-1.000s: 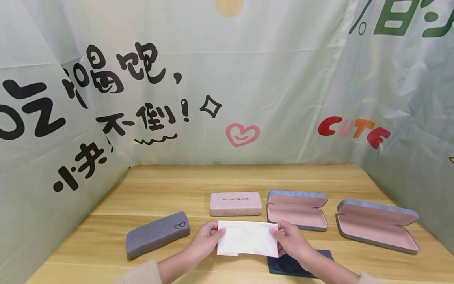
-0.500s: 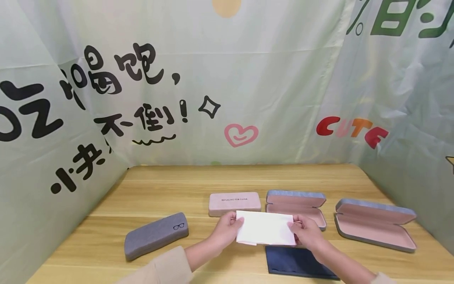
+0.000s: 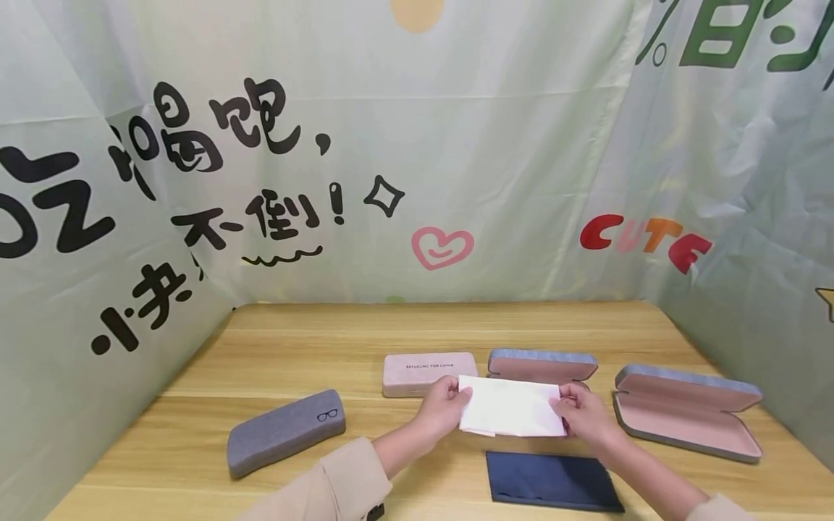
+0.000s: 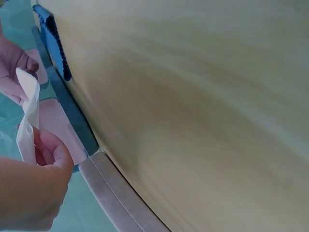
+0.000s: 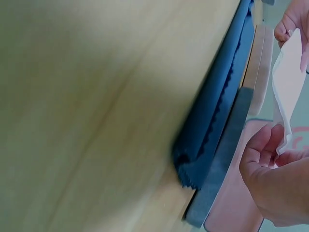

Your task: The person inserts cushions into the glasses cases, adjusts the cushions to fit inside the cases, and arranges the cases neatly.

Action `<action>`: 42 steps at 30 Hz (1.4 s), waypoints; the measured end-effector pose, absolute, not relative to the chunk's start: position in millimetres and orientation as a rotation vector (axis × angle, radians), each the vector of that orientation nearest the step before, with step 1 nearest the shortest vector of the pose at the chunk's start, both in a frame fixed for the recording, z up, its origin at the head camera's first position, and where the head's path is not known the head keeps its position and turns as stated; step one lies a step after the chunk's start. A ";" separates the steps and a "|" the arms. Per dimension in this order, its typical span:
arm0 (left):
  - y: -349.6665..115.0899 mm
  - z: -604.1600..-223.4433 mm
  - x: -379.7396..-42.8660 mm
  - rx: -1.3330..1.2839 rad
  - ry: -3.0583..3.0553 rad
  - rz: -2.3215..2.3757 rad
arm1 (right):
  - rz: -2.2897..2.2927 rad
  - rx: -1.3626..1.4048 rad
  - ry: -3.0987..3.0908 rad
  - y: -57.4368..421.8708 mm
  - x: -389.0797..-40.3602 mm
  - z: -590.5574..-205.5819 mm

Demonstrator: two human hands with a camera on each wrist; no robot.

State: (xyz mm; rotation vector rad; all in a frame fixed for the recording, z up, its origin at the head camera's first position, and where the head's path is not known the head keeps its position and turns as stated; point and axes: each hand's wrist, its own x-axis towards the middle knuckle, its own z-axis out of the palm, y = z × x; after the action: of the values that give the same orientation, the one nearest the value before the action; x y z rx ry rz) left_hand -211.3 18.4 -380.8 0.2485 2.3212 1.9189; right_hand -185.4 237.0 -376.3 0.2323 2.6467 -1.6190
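A folded white cloth (image 3: pixel 511 407) is stretched flat between both hands, held up above the table. My left hand (image 3: pixel 443 411) pinches its left edge between thumb and fingers; my right hand (image 3: pixel 588 418) pinches the right edge the same way. In the left wrist view the white cloth (image 4: pixel 30 116) shows as a thin, slightly wavy layered strip. Behind it in the head view is an open blue glasses case (image 3: pixel 544 367) with a pink lining, its lower part mostly covered by the cloth. A folded navy cloth (image 3: pixel 552 480) lies on the table nearer the body.
A closed pink glasses case (image 3: pixel 426 373) stands behind my left hand. Farther left lies a closed grey glasses case (image 3: pixel 287 434). Another open case (image 3: pixel 687 416) with pink lining sits at the right. Printed curtains (image 3: pixel 508 159) enclose the wooden table (image 3: pixel 313 340).
Both hands have carried the white cloth to the right and farther from the body, from near the navy cloth to in front of the middle open case. The navy cloth is now uncovered.
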 end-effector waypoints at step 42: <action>90.2 -384.5 -244.8 -0.113 3.033 1.482 | -1.535 0.449 2.836 284.3 -203.3 -379.3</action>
State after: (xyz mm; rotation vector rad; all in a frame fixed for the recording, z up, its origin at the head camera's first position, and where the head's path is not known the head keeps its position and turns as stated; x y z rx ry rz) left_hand -244.8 90.2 -384.5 -0.1129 3.0328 1.4820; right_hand -203.3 284.3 -379.3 0.4489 2.8355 -1.5352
